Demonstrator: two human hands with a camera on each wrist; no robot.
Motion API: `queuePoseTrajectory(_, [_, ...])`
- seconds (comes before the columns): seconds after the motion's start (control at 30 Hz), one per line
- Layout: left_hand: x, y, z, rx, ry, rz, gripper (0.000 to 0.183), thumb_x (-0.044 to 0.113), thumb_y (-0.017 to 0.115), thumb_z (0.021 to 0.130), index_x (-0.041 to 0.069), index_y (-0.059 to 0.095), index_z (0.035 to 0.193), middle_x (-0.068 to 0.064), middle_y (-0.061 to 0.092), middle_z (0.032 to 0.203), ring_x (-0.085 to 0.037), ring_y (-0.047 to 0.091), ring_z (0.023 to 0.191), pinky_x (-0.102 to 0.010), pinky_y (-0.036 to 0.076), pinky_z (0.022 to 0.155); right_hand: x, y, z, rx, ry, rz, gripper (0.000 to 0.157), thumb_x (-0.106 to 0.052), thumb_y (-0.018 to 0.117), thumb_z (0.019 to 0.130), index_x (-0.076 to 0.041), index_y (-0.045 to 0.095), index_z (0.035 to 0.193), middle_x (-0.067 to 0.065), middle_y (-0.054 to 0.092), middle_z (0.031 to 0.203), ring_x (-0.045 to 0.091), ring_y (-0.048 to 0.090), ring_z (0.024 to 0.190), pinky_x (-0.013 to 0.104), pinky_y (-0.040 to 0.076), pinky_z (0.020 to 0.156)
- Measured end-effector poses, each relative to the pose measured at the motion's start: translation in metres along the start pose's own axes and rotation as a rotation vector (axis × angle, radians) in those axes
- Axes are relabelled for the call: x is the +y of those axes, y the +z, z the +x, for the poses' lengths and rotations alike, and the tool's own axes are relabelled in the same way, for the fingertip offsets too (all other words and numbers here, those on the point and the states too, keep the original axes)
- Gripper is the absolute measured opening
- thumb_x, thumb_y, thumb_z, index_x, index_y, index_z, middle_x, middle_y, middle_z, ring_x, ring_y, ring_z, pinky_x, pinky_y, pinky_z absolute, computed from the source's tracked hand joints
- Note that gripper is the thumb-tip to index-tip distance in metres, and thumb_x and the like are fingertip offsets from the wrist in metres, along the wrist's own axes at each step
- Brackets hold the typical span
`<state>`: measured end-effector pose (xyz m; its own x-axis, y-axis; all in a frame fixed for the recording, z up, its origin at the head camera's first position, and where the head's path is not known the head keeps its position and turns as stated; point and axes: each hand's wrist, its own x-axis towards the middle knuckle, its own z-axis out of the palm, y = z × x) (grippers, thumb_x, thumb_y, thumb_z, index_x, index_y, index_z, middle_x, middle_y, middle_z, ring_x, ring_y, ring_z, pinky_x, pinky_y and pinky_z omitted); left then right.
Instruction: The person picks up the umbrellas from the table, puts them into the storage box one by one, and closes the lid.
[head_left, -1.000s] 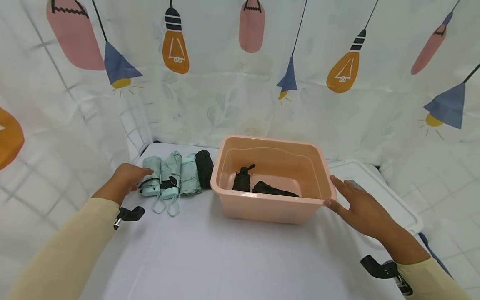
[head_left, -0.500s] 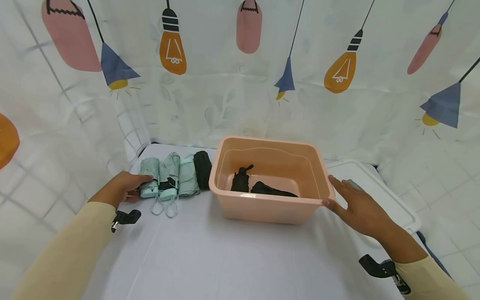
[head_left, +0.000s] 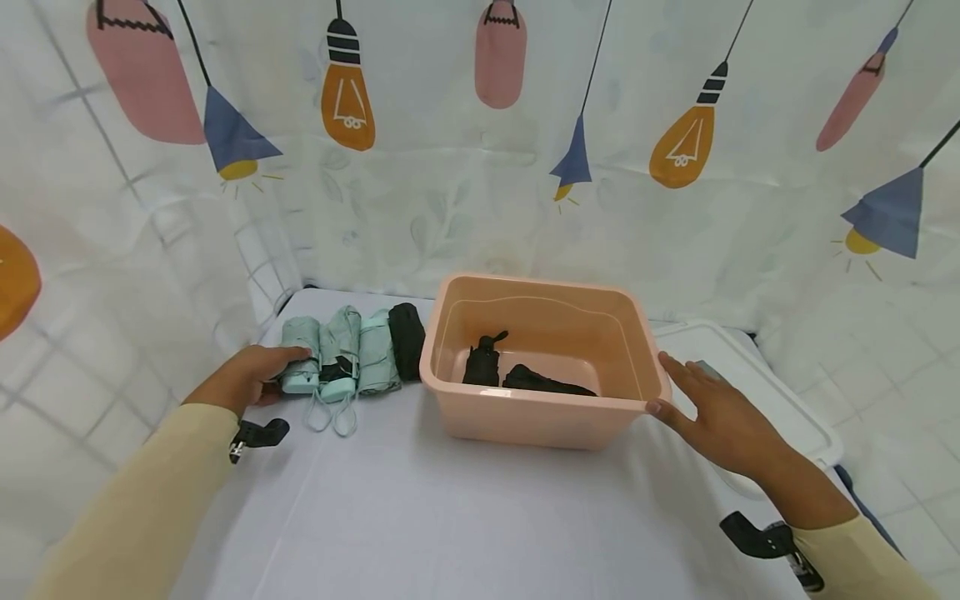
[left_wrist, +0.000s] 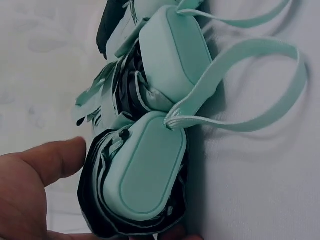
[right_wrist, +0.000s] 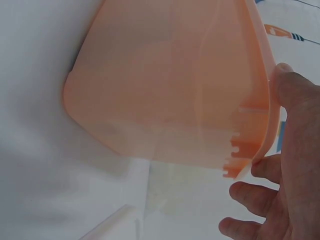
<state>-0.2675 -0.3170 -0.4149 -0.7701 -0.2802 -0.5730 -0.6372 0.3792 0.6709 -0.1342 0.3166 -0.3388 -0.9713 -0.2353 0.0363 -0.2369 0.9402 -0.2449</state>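
At the left end of a row, a mint-green folded umbrella point(head_left: 302, 354) lies with its flat handle and strap loop towards me. My left hand point(head_left: 251, 379) holds it by the left side, thumb over the top and fingers low along its edge. In the left wrist view, the thumb tip and fingertips sit at opposite sides of this umbrella point(left_wrist: 145, 170). A second mint umbrella point(head_left: 341, 346), a mint rolled bundle point(head_left: 378, 354) and a black bundle point(head_left: 407, 342) lie beside it. My right hand point(head_left: 720, 417), fingers spread, touches the rim of the peach bin point(head_left: 517, 421).
Inside the bin lie a black folded umbrella point(head_left: 482, 364) with a strap and another dark folded bundle point(head_left: 547, 382). A white lid point(head_left: 757, 383) lies behind my right hand. Patterned white curtain point(head_left: 465, 200) closes off the back and sides of the white-covered table point(head_left: 450, 517).
My left hand has come slightly lower and its thumb reaches a little further over the leftmost umbrella. The right hand stays on the bin's rim. The view has shifted slightly.
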Motion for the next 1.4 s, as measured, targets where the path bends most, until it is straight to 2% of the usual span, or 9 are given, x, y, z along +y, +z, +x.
queuePoseTrajectory(0.2, [0.002,-0.006,-0.004,-0.064,0.005,-0.099,0.081,0.035,0.055,0.102,-0.019,0.019,0.15,-0.021,0.052,0.118,-0.023,0.064,0.087,-0.043,0.059,0.086,0.001,0.0,-0.002,0.009,-0.01,0.005,0.08,-0.056,0.053,0.103,-0.018,0.022,0.165,0.035,0.039,0.152,0.058,0.033,0.139,0.078,0.036,0.097])
queuePoseTrajectory(0.37, [0.0,-0.014,-0.008,-0.119,0.02,-0.153,0.072,0.027,0.055,0.101,-0.016,0.022,0.149,-0.018,0.054,0.109,-0.022,0.063,0.084,-0.042,0.059,0.087,0.002,0.0,-0.002,0.006,-0.006,0.007,0.079,-0.056,0.053,0.103,-0.018,0.022,0.165,0.035,0.039,0.152,0.058,0.032,0.14,0.078,0.036,0.097])
queuePoseTrajectory(0.53, [-0.006,-0.019,-0.007,-0.229,0.001,-0.229,0.048,0.023,0.06,0.1,-0.01,0.038,0.128,-0.013,0.052,0.101,-0.02,0.061,0.081,-0.035,0.06,0.08,0.002,0.0,-0.002,0.003,-0.008,0.008,0.08,-0.056,0.053,0.103,-0.018,0.021,0.165,0.035,0.039,0.152,0.058,0.034,0.138,0.078,0.038,0.095])
queuePoseTrajectory(0.63, [-0.008,-0.02,-0.007,-0.291,-0.011,-0.261,0.039,0.021,0.061,0.099,-0.005,0.041,0.119,-0.013,0.052,0.102,-0.019,0.061,0.081,-0.033,0.06,0.079,0.002,0.0,-0.002,0.012,-0.019,0.009,0.079,-0.055,0.054,0.103,-0.017,0.022,0.165,0.035,0.039,0.152,0.058,0.036,0.138,0.077,0.039,0.095])
queuePoseTrajectory(0.83, [-0.014,-0.022,-0.006,-0.376,-0.023,-0.361,0.041,0.015,0.064,0.098,-0.003,0.039,0.124,-0.012,0.057,0.103,-0.019,0.065,0.085,-0.04,0.057,0.091,0.002,0.0,-0.001,0.015,-0.028,0.012,0.079,-0.055,0.054,0.103,-0.018,0.021,0.165,0.033,0.04,0.152,0.057,0.039,0.135,0.076,0.041,0.093])
queuePoseTrajectory(0.97, [-0.015,-0.025,-0.008,-0.391,-0.01,-0.405,0.037,0.013,0.066,0.097,0.001,0.041,0.122,-0.01,0.057,0.101,-0.02,0.066,0.087,-0.043,0.056,0.093,0.002,-0.001,-0.002,0.016,-0.031,0.015,0.079,-0.054,0.054,0.103,-0.017,0.022,0.165,0.035,0.04,0.151,0.057,0.04,0.135,0.076,0.041,0.093])
queuePoseTrajectory(1.07, [-0.013,-0.027,-0.011,-0.4,0.017,-0.433,0.037,0.013,0.066,0.098,0.003,0.041,0.123,-0.01,0.054,0.106,-0.02,0.065,0.089,-0.044,0.056,0.093,0.003,-0.003,-0.003,0.025,-0.046,0.02,0.078,-0.052,0.055,0.103,-0.015,0.024,0.164,0.037,0.039,0.15,0.056,0.041,0.134,0.075,0.042,0.093])
queuePoseTrajectory(1.27, [-0.004,-0.032,-0.022,-0.425,0.091,-0.397,0.054,0.021,0.062,0.102,0.004,0.029,0.141,-0.013,0.043,0.126,-0.021,0.062,0.097,-0.046,0.051,0.101,0.003,-0.001,-0.003,0.018,-0.053,0.024,0.077,-0.051,0.055,0.104,-0.016,0.023,0.165,0.039,0.038,0.15,0.058,0.041,0.133,0.075,0.042,0.092])
queuePoseTrajectory(1.4, [0.003,-0.03,-0.03,-0.431,0.137,-0.371,0.066,0.02,0.062,0.102,0.002,0.02,0.149,-0.012,0.047,0.123,-0.02,0.063,0.098,-0.046,0.052,0.1,0.003,0.0,-0.002,0.019,-0.054,0.024,0.077,-0.051,0.055,0.104,-0.016,0.023,0.165,0.038,0.038,0.15,0.057,0.041,0.134,0.075,0.042,0.092])
